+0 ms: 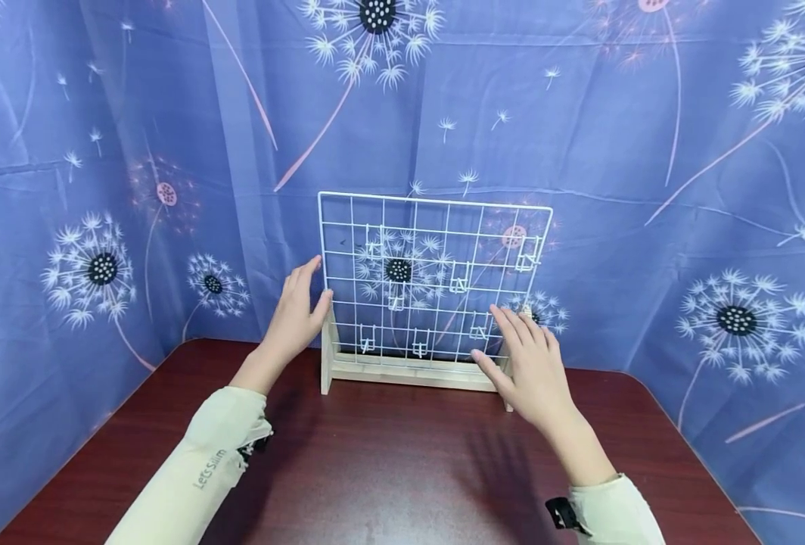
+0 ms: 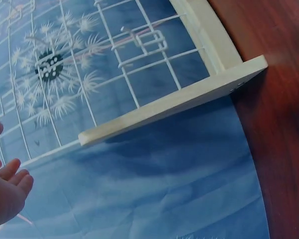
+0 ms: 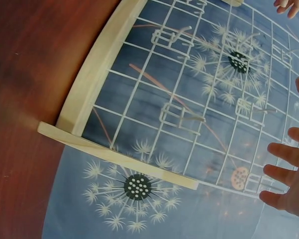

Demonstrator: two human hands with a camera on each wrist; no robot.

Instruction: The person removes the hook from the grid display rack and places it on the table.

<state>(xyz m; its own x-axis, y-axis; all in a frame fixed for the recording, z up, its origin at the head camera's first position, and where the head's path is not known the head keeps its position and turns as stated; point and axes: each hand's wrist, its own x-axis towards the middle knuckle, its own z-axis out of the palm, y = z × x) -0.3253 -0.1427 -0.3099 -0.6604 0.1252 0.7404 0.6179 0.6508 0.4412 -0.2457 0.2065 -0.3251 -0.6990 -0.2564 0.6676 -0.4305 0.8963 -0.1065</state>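
Hands [image 1: 292,314] [image 1: 537,371], two (fingers [image 1: 509,327] wide), flank one white grid [image 1: 436,260] bearing seven wire hooks [image 1: 458,285].

Wire grid panel [image 1: 436,285]: 1
White wire hooks [image 1: 458,285]: 7
Wooden stand [image 1: 375,369]: 1
Stand uprights [image 2: 174,102]: 2
Stand base bar [image 3: 98,67]: 1
Hands: 1 left hand [image 1: 295,310], 1 right hand [image 1: 533,371]
Pale sleeves [image 1: 191,462]: 2
Black wrist pieces [image 1: 564,514]: 2
Tabletop [image 1: 375,462]: 1

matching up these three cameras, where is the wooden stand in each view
Head: wooden stand below centre, at the foot of the white wire grid.
Left wrist: wooden stand, upper right, its end board slanting across the middle.
Right wrist: wooden stand at left, its end board slanting across the lower left.
Shared landmark: the dark-centred dandelion seen whole through the grid.
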